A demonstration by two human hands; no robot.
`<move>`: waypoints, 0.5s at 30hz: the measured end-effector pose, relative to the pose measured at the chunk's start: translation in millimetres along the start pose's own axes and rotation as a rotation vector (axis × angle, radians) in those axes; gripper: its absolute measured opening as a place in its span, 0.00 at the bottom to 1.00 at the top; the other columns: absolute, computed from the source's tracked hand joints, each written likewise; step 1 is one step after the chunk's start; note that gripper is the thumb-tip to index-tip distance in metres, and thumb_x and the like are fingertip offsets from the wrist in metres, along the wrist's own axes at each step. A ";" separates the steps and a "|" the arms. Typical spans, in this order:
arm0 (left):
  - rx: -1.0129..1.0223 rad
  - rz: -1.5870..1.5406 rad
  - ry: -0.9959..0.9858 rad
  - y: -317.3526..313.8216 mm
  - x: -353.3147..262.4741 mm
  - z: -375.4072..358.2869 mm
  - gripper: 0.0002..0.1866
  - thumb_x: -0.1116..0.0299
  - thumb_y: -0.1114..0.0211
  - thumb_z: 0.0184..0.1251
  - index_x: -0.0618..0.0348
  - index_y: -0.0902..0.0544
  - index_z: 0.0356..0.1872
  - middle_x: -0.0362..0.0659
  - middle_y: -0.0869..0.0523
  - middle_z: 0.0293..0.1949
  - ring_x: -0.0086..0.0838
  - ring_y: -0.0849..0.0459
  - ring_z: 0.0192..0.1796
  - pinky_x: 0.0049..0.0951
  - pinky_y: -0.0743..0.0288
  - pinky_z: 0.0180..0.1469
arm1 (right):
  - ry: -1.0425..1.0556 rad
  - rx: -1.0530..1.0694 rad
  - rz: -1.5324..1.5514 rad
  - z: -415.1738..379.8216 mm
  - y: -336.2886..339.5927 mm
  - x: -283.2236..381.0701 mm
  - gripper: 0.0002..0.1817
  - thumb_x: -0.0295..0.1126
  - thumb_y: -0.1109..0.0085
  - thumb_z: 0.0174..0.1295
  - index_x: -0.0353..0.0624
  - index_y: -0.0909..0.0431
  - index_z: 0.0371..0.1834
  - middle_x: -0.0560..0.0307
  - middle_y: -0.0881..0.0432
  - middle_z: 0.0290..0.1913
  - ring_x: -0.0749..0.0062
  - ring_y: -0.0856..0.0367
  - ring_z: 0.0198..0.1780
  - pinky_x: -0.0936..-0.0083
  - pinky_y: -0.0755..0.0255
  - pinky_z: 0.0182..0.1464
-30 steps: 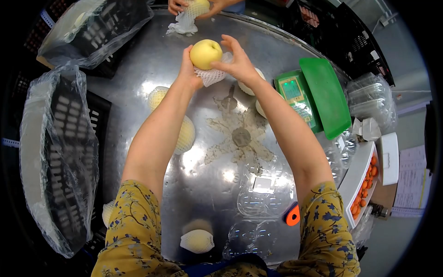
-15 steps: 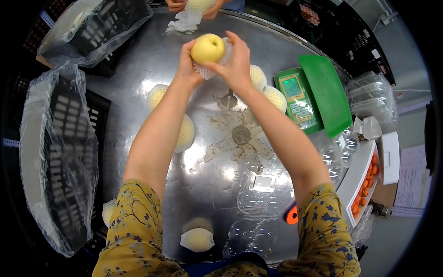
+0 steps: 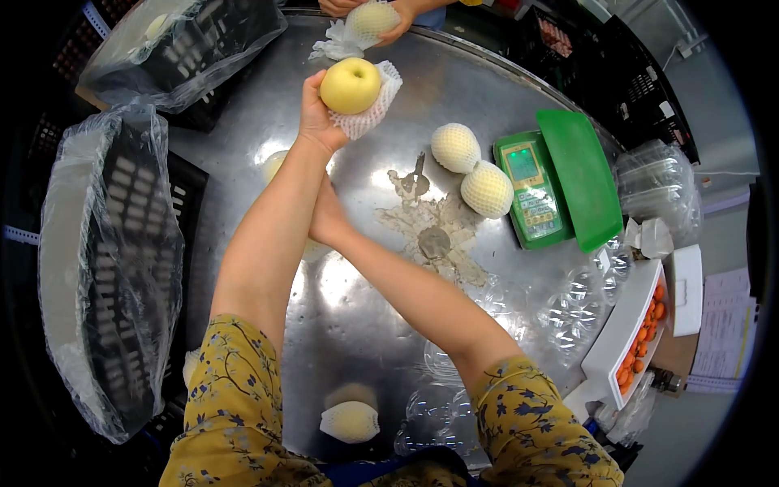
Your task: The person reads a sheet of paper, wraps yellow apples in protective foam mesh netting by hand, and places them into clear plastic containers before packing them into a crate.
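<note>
Netted fruit (image 3: 349,422) lies at the near edge of the round steel worktop (image 3: 357,316), beside clear plastic clamshell trays (image 3: 442,410) that spread to the right. Further in, the right hand (image 3: 324,219) reaches across under the left forearm toward a netted fruit (image 3: 280,166) half hidden there; whether its grip is closed on anything cannot be told, since the arm covers the fingers. Beyond it the left hand (image 3: 315,114) is raised above the worktop, its grip closed around a bare yellow pear (image 3: 350,84) that sits in a white foam net (image 3: 369,109), the net cupped beneath and to the right of the fruit with the top half showing clear. To the right, two netted pears (image 3: 471,170) rest touching each other just beside a green scale (image 3: 552,183). Worn patches mark the middle of the steel. At the far edge another person's hands (image 3: 369,16) hold a netted fruit. Black crates lined with clear plastic (image 3: 105,252) stand along the left, more dark crates sit behind, and a white tray of small orange fruit (image 3: 641,325) sits at the right.
</note>
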State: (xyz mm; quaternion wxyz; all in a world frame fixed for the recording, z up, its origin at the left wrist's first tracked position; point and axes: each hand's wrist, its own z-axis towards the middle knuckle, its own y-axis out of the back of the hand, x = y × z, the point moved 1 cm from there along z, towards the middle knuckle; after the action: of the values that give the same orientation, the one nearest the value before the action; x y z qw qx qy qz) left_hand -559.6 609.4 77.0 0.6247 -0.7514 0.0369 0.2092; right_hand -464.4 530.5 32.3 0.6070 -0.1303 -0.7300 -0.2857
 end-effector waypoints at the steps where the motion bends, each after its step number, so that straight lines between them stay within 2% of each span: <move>1: -0.010 0.000 -0.008 -0.9 -0.4 -0.1 0.29 0.47 0.45 0.57 0.60 0.25 0.53 0.52 0.23 0.54 0.45 0.23 0.55 0.46 0.30 0.59 | 0.021 0.032 0.079 1.5 -3.6 0.5 0.44 0.46 0.40 0.53 0.47 0.51 0.71 0.45 0.52 0.72 0.49 0.43 0.67 0.55 0.42 0.64; 3: -0.009 -0.013 -0.026 3.5 0.3 7.0 0.28 0.48 0.45 0.58 0.60 0.25 0.53 0.52 0.23 0.54 0.46 0.23 0.55 0.47 0.30 0.59 | 0.064 0.094 0.239 3.9 -11.7 -0.6 0.39 0.45 0.43 0.57 0.47 0.48 0.70 0.48 0.50 0.71 0.52 0.39 0.65 0.55 0.39 0.62; 5: -0.032 -0.012 -0.034 6.0 2.9 15.6 0.28 0.49 0.46 0.59 0.60 0.25 0.53 0.52 0.23 0.54 0.46 0.23 0.55 0.48 0.30 0.59 | 0.146 0.044 0.305 2.0 -32.8 -9.9 0.31 0.40 0.48 0.61 0.53 0.42 0.69 0.47 0.43 0.67 0.57 0.39 0.65 0.66 0.44 0.65; 7: -0.072 0.002 -0.040 0.7 6.3 23.4 0.28 0.49 0.47 0.60 0.60 0.26 0.54 0.53 0.23 0.54 0.47 0.24 0.55 0.49 0.31 0.59 | 0.159 0.016 0.262 -0.9 -42.9 1.0 0.28 0.38 0.51 0.64 0.56 0.40 0.68 0.45 0.42 0.67 0.57 0.42 0.66 0.70 0.50 0.68; 8: -0.111 -0.011 -0.032 -2.2 9.0 25.7 0.27 0.49 0.47 0.61 0.60 0.26 0.54 0.53 0.23 0.54 0.47 0.24 0.55 0.50 0.30 0.59 | 0.131 0.012 0.186 0.0 -46.8 7.6 0.28 0.39 0.51 0.64 0.55 0.40 0.69 0.43 0.45 0.68 0.55 0.46 0.68 0.68 0.54 0.69; 10: -0.188 -0.038 -0.020 -11.1 12.9 24.7 0.27 0.50 0.48 0.62 0.60 0.26 0.54 0.53 0.24 0.54 0.48 0.24 0.55 0.51 0.30 0.59 | 0.207 -0.021 -0.034 -3.4 -50.4 14.8 0.28 0.39 0.52 0.65 0.54 0.40 0.69 0.40 0.51 0.71 0.50 0.53 0.71 0.63 0.61 0.71; 12: -0.132 -0.050 0.004 -10.5 13.4 21.8 0.27 0.49 0.49 0.62 0.61 0.26 0.53 0.54 0.24 0.54 0.48 0.24 0.55 0.51 0.29 0.58 | 0.415 -0.083 -0.319 -8.3 -55.4 8.6 0.27 0.39 0.53 0.65 0.53 0.40 0.69 0.37 0.59 0.73 0.44 0.60 0.73 0.57 0.67 0.71; 15: -0.022 -0.059 0.075 -2.9 11.1 13.4 0.29 0.46 0.48 0.59 0.61 0.25 0.51 0.53 0.23 0.53 0.47 0.23 0.55 0.49 0.29 0.57 | 0.487 0.027 -0.240 -8.7 -55.6 1.7 0.27 0.39 0.53 0.65 0.50 0.39 0.69 0.33 0.62 0.73 0.40 0.64 0.74 0.52 0.68 0.71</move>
State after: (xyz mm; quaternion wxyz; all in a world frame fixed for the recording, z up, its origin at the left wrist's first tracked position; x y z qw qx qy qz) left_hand -552.1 625.1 73.8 0.6205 -0.7663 0.0361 0.1627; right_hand -487.6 480.6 20.5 0.7282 0.0377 -0.5765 -0.3687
